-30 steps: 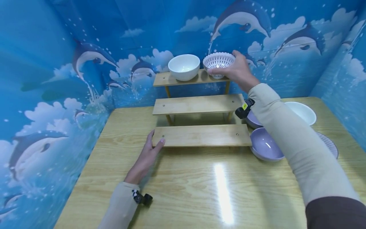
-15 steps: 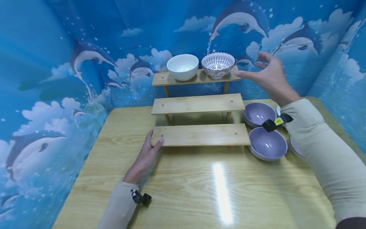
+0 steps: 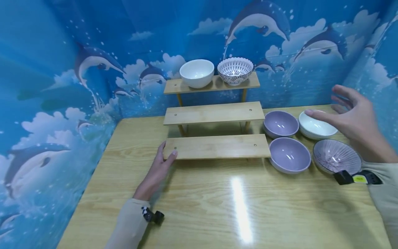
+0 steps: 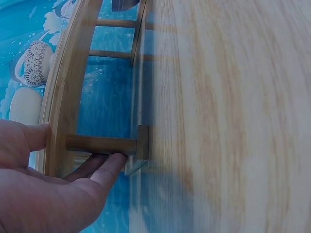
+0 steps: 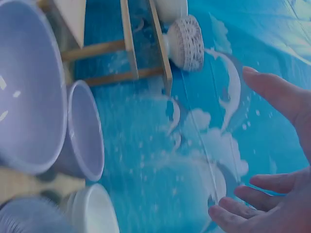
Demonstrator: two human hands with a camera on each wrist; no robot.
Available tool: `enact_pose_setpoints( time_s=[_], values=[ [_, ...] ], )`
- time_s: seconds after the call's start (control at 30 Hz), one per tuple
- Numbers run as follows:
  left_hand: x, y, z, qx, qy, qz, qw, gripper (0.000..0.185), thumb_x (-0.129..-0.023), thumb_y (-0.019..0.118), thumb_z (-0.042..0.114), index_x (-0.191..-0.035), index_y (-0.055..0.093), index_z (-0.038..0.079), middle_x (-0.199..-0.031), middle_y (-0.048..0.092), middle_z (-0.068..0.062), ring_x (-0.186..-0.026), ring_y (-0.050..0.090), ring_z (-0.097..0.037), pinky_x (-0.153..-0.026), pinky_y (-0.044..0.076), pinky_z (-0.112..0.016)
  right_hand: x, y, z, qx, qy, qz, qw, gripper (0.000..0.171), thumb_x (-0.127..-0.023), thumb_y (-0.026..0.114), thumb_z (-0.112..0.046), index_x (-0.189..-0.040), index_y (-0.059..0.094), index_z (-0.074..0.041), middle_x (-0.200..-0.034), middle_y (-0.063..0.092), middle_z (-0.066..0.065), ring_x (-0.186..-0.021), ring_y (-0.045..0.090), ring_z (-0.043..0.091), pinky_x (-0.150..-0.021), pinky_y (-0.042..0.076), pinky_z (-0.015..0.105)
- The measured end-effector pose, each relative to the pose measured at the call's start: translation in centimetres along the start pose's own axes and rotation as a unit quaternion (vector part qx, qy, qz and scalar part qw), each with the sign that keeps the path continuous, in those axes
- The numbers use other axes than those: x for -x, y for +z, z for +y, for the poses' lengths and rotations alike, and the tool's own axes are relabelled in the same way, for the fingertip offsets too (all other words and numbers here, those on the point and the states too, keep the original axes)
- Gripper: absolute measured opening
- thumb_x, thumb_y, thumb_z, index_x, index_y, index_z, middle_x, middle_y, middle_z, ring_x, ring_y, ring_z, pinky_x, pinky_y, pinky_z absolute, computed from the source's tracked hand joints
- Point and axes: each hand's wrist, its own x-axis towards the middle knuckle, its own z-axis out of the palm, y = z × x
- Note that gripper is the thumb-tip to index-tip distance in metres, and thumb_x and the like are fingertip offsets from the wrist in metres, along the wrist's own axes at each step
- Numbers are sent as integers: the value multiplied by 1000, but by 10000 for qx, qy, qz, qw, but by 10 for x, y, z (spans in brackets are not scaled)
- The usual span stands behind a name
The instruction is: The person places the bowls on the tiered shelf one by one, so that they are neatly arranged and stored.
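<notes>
The 3-tier wooden shelf (image 3: 214, 114) is stood at the far middle of the table (image 3: 199, 207), its boards running left to right and stepping upward toward the far wall. The left end of its lowest, nearest board is held by the left hand (image 3: 158, 169): the thumb is laid on top and the fingers (image 4: 104, 172) are hooked under the frame, as shown in the left wrist view. The right hand (image 3: 357, 121) is held above the table at the far right, fingers spread and relaxed, with nothing in its hold. The white bowl on the table (image 3: 317, 126) lies just to the left of and below its fingertips and is the bowl nearest to that hand; no contact can be confirmed. 6 bowls are counted. 4 are grouped on the table to the right of the shelf: 2 lilac bowls, 1 far (image 3: 281, 123) and 1 near (image 3: 290, 155), the white bowl, and 1 ribbed lilac bowl (image 3: 337, 157) nearest the right forearm. 2 are seated on the top tier: 1 plain white bowl (image 3: 197, 72) on the left and 1 patterned bowl (image 3: 235, 70) on the right.
</notes>
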Motion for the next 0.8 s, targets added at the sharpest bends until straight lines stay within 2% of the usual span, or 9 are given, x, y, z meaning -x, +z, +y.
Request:
enact_pose_setpoints(
  time_s=[0.17, 0.37, 0.6, 0.8],
  values=[
    [1, 0, -1, 1, 44, 29, 10000, 84, -88, 45, 66, -150, -3, 38, -158, -2, -2, -144, 0, -30, -113, 7, -57, 20, -13, 31, 382, -25, 107, 9992, 91, -81, 75, -30, -149, 16, -39, -156, 12, -11, -142, 15, 34, -108, 21, 60],
    [0, 0, -1, 31, 84, 12, 10000, 83, -89, 45, 65, -151, -3, 36, -158, -3, -3, -144, 0, -30, -113, 8, -56, 36, -24, 68, 665, 30, 44, 9978, 98, -79, 78, -28, -150, 11, -35, -157, 8, -8, -143, 9, 33, -110, 16, 58],
    [-1, 0, 0, -9, 99, -14, 9999, 81, -90, 44, 64, -150, -4, 38, -158, -4, -3, -144, -1, -31, -113, 7, -56, 49, -30, 103, 903, 342, -237, 9950, 105, -80, 76, -30, -152, -1, -25, -157, -3, 13, -139, 2, 47, -102, 15, 69],
    [1, 0, 1, -19, 124, -34, 9999, 80, -91, 43, 62, -150, -5, 36, -158, -5, -2, -144, -2, -30, -113, 7, -56, 60, -28, 125, 865, 467, -504, 9939, 108, -80, 77, -25, -152, -3, -19, -156, -5, 20, -136, 2, 52, -96, 20, 72]
  ],
)
